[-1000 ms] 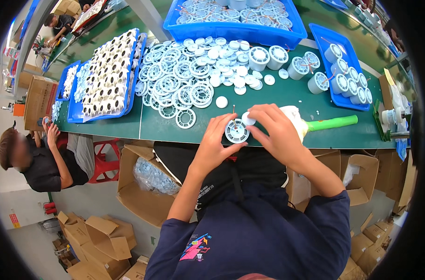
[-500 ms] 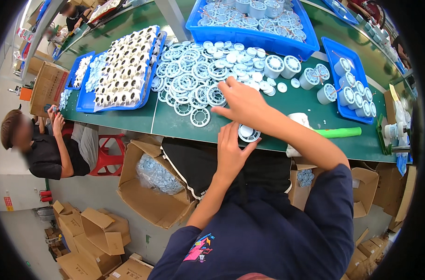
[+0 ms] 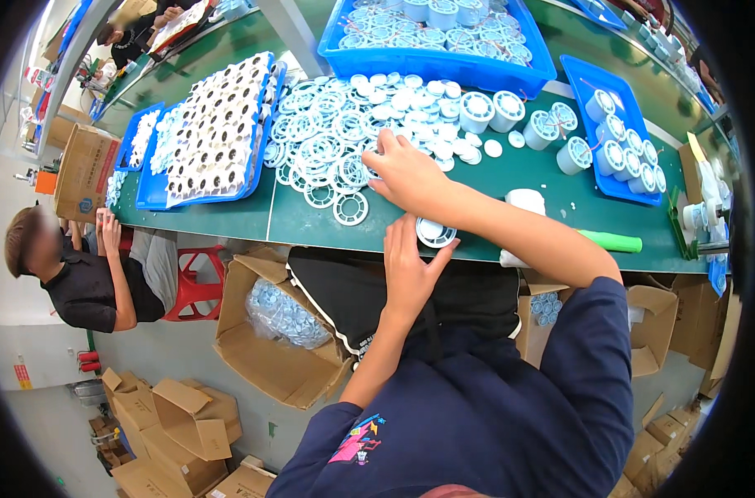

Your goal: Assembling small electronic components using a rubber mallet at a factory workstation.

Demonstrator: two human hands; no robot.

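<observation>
My left hand (image 3: 406,267) curls its fingers and thumb round a light blue round motor housing (image 3: 435,233) at the table's near edge, its open ring-shaped top facing up. Just above it, my right hand (image 3: 412,176) reaches across to the near right side of a heap of pale blue plastic rings (image 3: 328,137). Its fingers and thumb are bent round a ring at the heap's edge, partly hidden by the hand. One loose spoked ring (image 3: 350,209) lies on the green table nearest me. Small pale discs (image 3: 402,100) are scattered behind my right hand.
A blue tray with stacked white parts (image 3: 216,133) stands left; a large blue bin (image 3: 444,66) is behind the heap. Finished-looking round housings stand beside and in a right-hand blue tray (image 3: 635,195). A white cloth (image 3: 523,203) and green-handled tool (image 3: 611,241) lie right. A co-worker (image 3: 91,266) sits left.
My right hand has shifted slightly left over the rings, its fingers bending in more. My left hand stays round the housing. The whole view has shifted a little.
</observation>
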